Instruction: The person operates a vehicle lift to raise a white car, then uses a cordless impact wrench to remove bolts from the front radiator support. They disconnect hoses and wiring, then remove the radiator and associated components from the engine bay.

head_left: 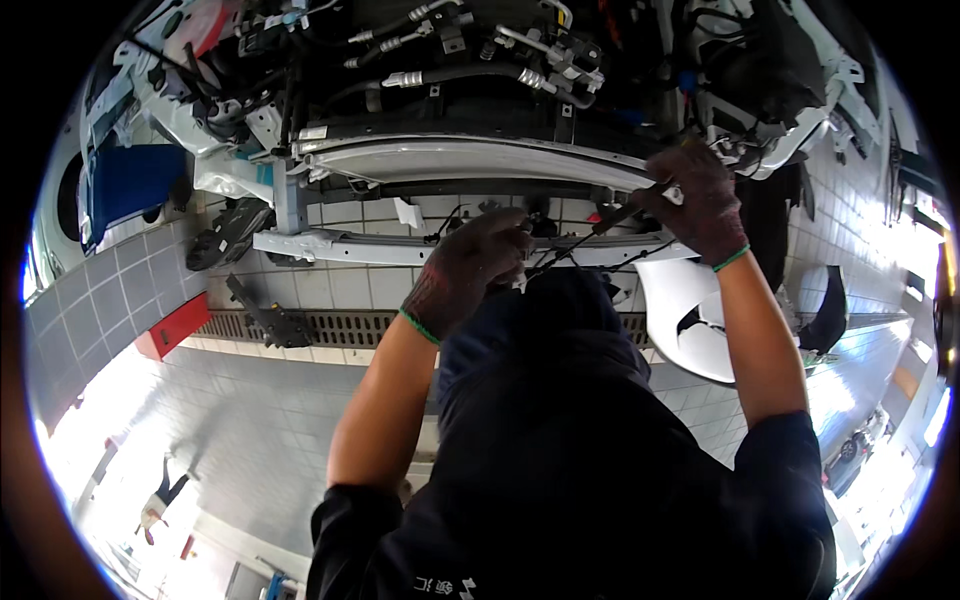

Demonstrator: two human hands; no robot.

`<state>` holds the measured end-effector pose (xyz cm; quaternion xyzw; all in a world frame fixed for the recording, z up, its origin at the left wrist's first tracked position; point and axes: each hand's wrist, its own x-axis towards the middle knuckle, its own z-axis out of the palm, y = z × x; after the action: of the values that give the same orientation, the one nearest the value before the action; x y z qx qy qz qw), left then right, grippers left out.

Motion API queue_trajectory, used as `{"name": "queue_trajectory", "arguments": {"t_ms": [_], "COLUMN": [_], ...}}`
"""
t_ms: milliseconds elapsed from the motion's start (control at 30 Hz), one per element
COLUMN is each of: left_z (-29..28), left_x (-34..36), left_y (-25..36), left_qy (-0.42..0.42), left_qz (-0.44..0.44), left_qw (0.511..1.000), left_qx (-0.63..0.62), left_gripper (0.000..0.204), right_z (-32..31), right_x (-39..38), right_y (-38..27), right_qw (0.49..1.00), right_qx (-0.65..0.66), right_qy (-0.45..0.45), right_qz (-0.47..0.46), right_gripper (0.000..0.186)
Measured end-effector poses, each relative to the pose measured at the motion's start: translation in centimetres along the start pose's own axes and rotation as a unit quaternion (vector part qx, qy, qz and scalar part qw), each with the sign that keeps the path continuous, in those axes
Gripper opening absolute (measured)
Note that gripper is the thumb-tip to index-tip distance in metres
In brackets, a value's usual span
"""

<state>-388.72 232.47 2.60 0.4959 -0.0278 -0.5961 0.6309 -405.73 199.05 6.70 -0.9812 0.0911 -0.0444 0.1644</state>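
Note:
Both my hands wear dark reddish-brown work gloves with green cuffs, in front of a car's opened front end. My right hand is closed on a dark, slender piece that runs down and left from its fingers; whether it is a tool or a cable part cannot be told. My left hand is held lower, its fingers curled near the silver crossbeam; what they hold, if anything, is hidden. Thin black cable trails between the hands. Behind them stretches the long, pale metal edge of a radiator pack.
Metal-ended hoses cross the engine bay. A white curved body panel lies right, beside a floor grate. Black trim pieces and a red block are left. Another person is far off at lower left.

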Motion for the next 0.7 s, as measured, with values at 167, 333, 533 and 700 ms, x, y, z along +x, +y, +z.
{"name": "queue_trajectory", "arguments": {"t_ms": [167,333,533,700], "left_z": [0.7,-4.2,-7.0,-6.7], "left_x": [-2.0,-5.0,-10.3,-13.8], "left_y": [0.9,-0.1,-4.9,-8.3], "left_qy": [-0.014,0.167,0.233,0.254], "left_qz": [0.165,0.082,0.031,0.021], "left_qw": [0.985,0.982,0.972,0.966], "left_qx": [-0.042,0.023,0.007,-0.033], "left_gripper": [0.033,0.034,0.037,0.039], "right_z": [-0.4,2.8,4.2,7.4], "right_x": [-1.1,-0.8,6.6,10.2], "right_y": [-6.2,-8.4,-10.5,-7.3], "right_qw": [0.995,0.991,0.975,0.965], "right_qx": [-0.069,-0.13,-0.211,-0.186], "right_qy": [-0.058,-0.019,0.067,-0.155], "right_qz": [-0.039,0.006,0.02,0.1], "right_gripper": [0.06,0.078,0.095,0.063]}}
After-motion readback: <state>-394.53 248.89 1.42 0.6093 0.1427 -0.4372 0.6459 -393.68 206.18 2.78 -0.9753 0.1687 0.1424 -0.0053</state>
